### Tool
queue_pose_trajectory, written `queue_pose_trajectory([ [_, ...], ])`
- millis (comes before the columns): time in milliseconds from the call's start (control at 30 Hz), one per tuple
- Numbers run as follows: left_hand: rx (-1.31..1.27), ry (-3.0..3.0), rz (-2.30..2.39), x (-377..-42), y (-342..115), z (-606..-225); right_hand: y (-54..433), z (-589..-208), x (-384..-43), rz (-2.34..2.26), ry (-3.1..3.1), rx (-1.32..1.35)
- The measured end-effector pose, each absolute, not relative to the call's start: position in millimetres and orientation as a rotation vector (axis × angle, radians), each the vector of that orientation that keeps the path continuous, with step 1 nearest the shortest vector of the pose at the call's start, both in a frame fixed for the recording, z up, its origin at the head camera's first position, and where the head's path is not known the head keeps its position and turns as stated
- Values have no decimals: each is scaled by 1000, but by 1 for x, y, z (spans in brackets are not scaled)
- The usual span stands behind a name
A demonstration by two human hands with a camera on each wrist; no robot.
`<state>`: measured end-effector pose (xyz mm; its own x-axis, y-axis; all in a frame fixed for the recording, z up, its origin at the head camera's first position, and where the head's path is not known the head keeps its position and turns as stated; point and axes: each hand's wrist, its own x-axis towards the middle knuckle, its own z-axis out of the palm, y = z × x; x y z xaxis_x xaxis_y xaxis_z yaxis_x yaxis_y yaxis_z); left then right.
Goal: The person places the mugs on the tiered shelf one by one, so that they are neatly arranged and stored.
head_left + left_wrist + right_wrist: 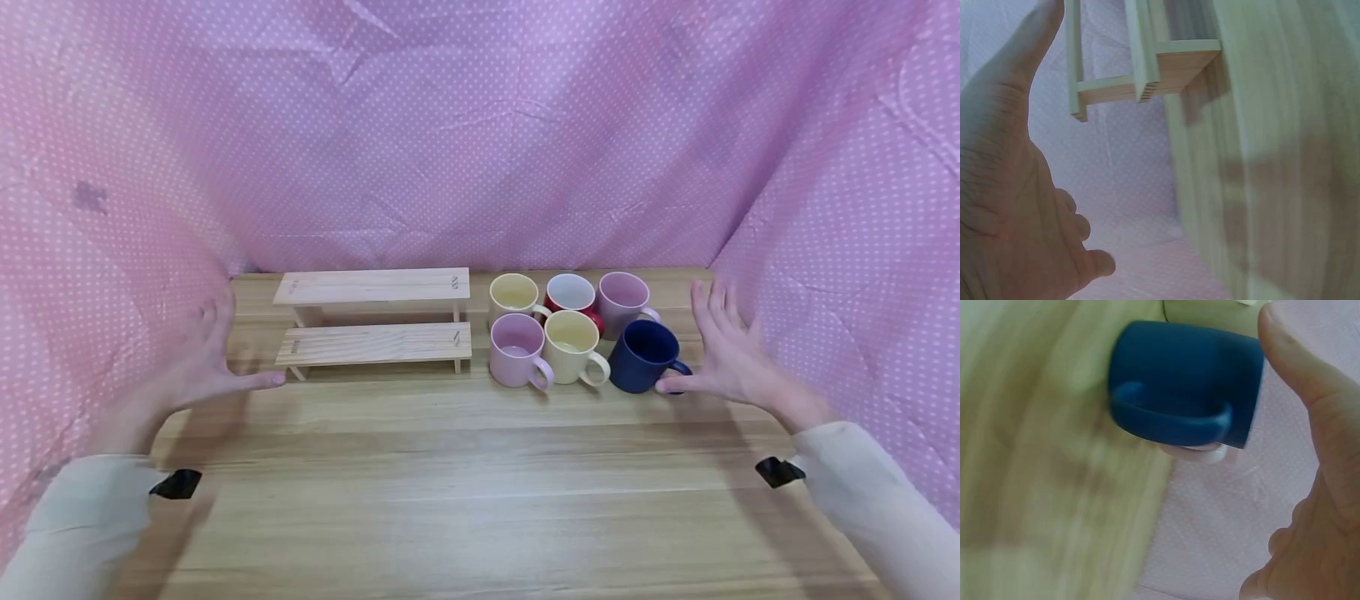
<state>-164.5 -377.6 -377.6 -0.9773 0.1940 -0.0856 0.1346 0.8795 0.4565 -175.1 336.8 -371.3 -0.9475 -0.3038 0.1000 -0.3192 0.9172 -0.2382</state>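
My left hand (197,358) is held up at the left of the wooden risers, its fingers spread and its palm holding nothing. Its thumb points toward the left end of the front wooden riser (375,343). Behind that one stands a taller wooden riser (375,286); both show end-on in the left wrist view. On the other side, my right hand (738,362) has its fingers spread beside a navy mug (637,367). The thumb overlaps the mug's handle in the head view. In the right wrist view, the blue mug (1179,372) stands apart from the curve of the palm.
Left of the navy mug, a yellow mug (567,354) and a pink mug (513,362) fill the front row. Another yellow mug (501,308), a red mug (555,308) and another pink mug (613,317) stand behind. Pink dotted cloth (465,150) surrounds the wooden table (420,500).
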Motion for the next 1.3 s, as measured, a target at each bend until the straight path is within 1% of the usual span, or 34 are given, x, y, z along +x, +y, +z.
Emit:
queue_pose_trajectory([
  [200,282,2754,1048,-167,-379,-394,342,-394,-170,772,-2985,460],
  [433,228,2553,1381,-170,-379,-410,344,-410,-164,1437,-2855,416],
  [733,182,2526,1469,-171,-377,-432,345,-427,-160,1971,-2640,332],
  [833,192,2530,1518,-171,-375,-440,345,-430,-158,2015,-2634,270],
  [1033,156,2537,1598,-172,-372,-450,347,-430,-155,1857,-2806,172],
  [1167,124,2492,1681,-172,-369,-454,346,-432,-156,1762,-2864,186],
  [1300,107,2363,1858,-173,-365,-457,345,-437,-156,1795,-2830,200],
])
